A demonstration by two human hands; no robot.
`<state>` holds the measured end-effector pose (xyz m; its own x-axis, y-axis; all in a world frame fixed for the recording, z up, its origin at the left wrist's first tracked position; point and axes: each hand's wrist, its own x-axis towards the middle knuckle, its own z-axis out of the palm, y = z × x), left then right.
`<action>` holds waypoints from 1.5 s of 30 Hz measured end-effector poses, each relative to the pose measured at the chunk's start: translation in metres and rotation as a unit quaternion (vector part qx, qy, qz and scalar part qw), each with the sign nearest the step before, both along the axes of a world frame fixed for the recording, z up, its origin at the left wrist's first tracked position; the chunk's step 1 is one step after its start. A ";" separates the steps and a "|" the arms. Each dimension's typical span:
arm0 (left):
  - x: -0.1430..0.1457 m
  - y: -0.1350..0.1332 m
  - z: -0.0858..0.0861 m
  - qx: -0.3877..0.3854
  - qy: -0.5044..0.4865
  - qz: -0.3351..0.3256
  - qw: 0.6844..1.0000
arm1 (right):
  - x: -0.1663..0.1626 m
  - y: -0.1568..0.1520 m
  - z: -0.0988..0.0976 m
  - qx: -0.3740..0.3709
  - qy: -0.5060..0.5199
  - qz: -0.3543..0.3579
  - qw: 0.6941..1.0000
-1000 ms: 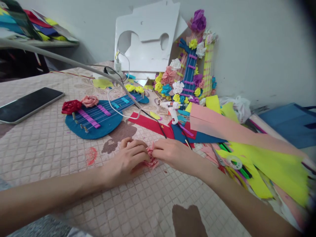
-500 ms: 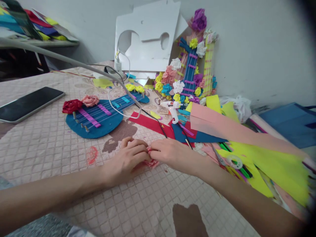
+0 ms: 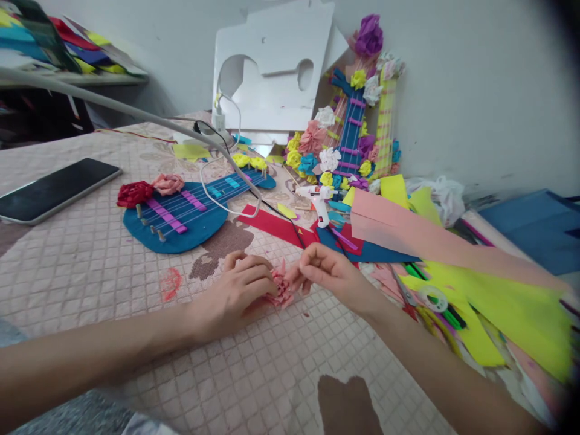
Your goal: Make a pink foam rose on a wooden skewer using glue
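Note:
A pink crumpled paper flower [image 3: 283, 290] rests on the quilted tablecloth between my hands. My left hand [image 3: 242, 287] lies against its left side, fingers curled round it and partly covering it. At the flower's right edge, the bent fingers of my right hand [image 3: 333, 275] pinch together on its outer petals; the fingertips are slightly blurred. Beyond my left hand lies a blue paper guitar [image 3: 190, 232] with strings, purple strips, a red paper flower [image 3: 135, 193] and another pink flower [image 3: 168, 183].
A white glue gun [image 3: 319, 202] stands beyond my hands near red paper [image 3: 276, 228]. Scissors [image 3: 403, 289], a tape roll [image 3: 434, 298] and yellow sheets [image 3: 498, 296] lie to the right. A phone [image 3: 58, 188] lies left. A white cable [image 3: 149, 115] crosses above the table.
My right hand has shifted right and up from the top of the pink flower, showing more of its petals. My left hand stays in place on it.

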<state>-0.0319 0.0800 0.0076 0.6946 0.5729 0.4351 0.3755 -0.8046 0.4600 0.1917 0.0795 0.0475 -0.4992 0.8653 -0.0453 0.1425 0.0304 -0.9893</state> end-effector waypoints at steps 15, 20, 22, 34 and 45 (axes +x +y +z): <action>0.000 0.000 0.000 -0.003 0.001 0.000 1.000 | 0.018 -0.008 0.024 0.336 -0.161 -0.165 0.913; 0.001 0.000 -0.001 -0.004 0.004 0.005 1.000 | 0.003 -0.011 0.005 0.434 -0.350 0.072 0.827; 0.001 -0.001 -0.001 -0.004 0.006 0.004 1.000 | -0.002 -0.007 0.003 0.462 -0.377 0.096 0.797; 0.000 0.001 -0.005 0.010 0.004 -0.001 1.000 | -0.012 0.004 0.005 0.561 -0.433 0.190 0.679; 0.000 0.000 -0.003 0.005 0.007 0.003 1.000 | -0.006 -0.006 -0.005 0.159 -0.075 -0.012 0.984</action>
<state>-0.0316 0.0804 0.0044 0.6970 0.5723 0.4321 0.3861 -0.8073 0.4463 0.1862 0.0732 0.0430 -0.4859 0.8596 0.1577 0.2908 0.3292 -0.8984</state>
